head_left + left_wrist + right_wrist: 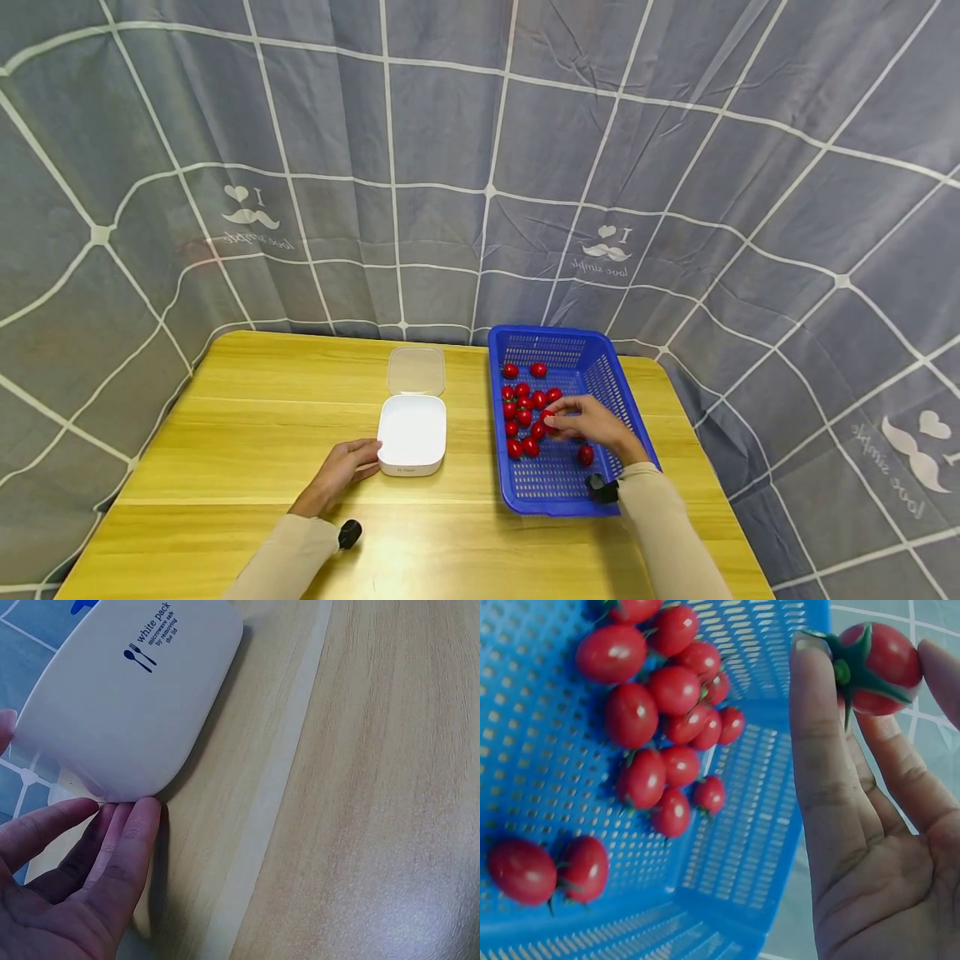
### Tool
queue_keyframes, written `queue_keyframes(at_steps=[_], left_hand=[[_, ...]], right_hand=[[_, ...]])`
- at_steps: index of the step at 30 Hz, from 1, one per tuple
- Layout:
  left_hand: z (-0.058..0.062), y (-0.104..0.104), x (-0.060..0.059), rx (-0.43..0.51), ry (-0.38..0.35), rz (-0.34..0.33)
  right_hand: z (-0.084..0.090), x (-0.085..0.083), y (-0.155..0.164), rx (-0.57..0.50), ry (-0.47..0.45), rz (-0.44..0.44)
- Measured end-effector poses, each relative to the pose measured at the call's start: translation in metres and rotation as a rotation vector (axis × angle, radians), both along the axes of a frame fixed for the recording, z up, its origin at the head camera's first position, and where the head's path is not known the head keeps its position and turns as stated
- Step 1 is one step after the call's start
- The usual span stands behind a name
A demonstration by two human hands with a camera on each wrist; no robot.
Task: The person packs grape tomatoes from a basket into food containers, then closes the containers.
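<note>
Right hand pinches one glossy, oval, green-capped tomato over perforated blue plastic basket; left hand, fingers extended, touches smooth, round-cornered white container.

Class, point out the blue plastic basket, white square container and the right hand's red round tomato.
Blue plastic basket (555,507), head view, front rim.
White square container (412,429), head view, inside floor.
Held red round tomato (892,656), right wrist view, red skin.

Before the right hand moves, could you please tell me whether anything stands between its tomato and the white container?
The blue basket's left wall stands between the held tomato and the white container, with other tomatoes lying inside along that side; beyond it, nothing visible intervenes.
</note>
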State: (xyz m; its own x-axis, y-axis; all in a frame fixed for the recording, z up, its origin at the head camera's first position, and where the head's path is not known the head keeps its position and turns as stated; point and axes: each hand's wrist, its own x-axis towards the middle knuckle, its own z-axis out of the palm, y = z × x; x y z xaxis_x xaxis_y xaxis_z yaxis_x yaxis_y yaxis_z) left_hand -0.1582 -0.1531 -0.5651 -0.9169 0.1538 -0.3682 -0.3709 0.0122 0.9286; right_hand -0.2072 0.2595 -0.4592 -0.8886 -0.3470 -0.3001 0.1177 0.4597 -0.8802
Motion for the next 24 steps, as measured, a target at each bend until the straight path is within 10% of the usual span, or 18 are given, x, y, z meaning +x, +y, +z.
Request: queue_keyframes(at_steps=[24], left_hand=[[0.000, 0.003, 0.000, -0.019, -0.003, 0.006]], right_hand=[[0.006, 0.000, -0.068, -0.242, 0.027, -0.036]])
